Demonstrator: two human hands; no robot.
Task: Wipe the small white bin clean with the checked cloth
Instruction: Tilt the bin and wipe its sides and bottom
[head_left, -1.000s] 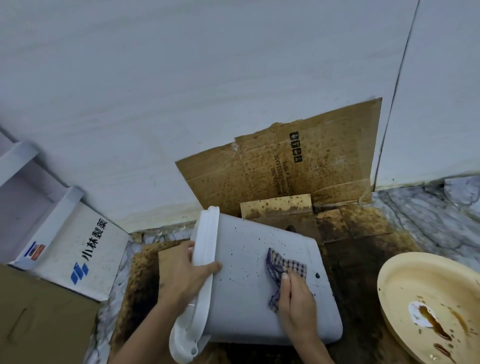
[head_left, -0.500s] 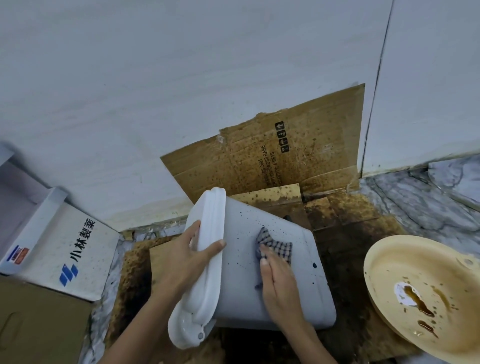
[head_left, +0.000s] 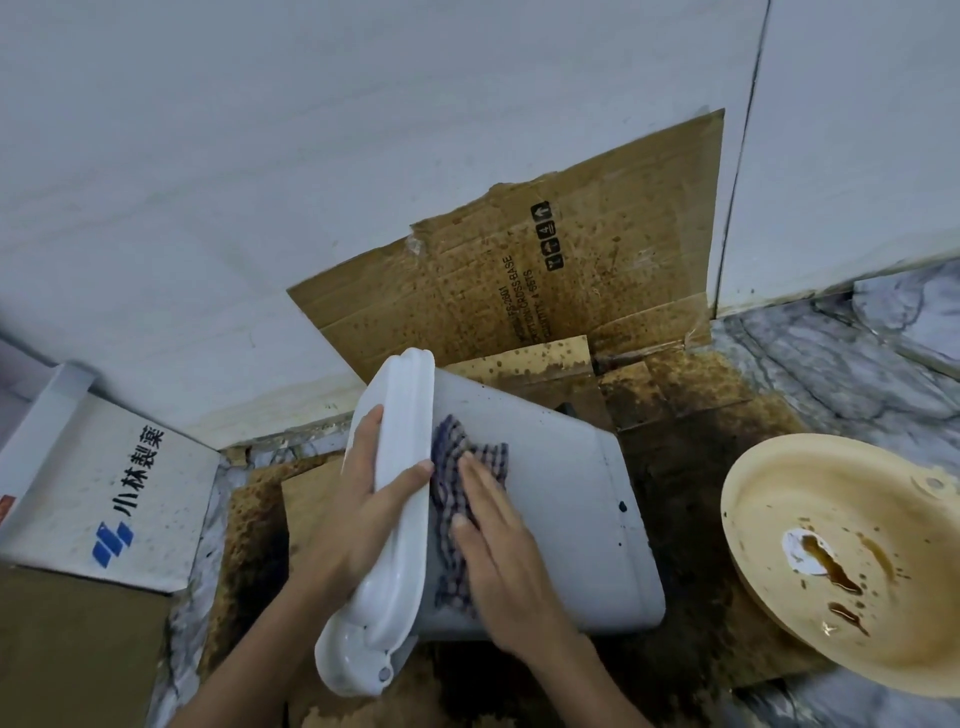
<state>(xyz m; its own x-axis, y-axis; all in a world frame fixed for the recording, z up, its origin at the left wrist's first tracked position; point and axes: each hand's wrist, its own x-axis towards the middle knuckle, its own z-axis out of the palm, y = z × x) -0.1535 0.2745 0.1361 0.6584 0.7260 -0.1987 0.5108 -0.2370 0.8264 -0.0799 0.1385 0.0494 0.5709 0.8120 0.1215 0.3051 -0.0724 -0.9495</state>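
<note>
Fingers (head_left: 478, 483) of the right hand (head_left: 498, 551) lie flat, pressing the checked cloth (head_left: 457, 467) against the small white bin (head_left: 561, 509). Left hand (head_left: 363, 509) grips the bin's lid rim (head_left: 400, 467), thumb over it. Bin lies tilted on stained cardboard (head_left: 675, 509) on the floor, near the wall (head_left: 260, 182).

My left hand (head_left: 369, 499) grips the bin (head_left: 561, 499) at its rim, thumb across the top, fingers (head_left: 371, 431) curled over the edge. My right hand (head_left: 498, 551) lies flat, fingers straight, pressing the checked cloth (head_left: 457, 467) against the side.
</note>
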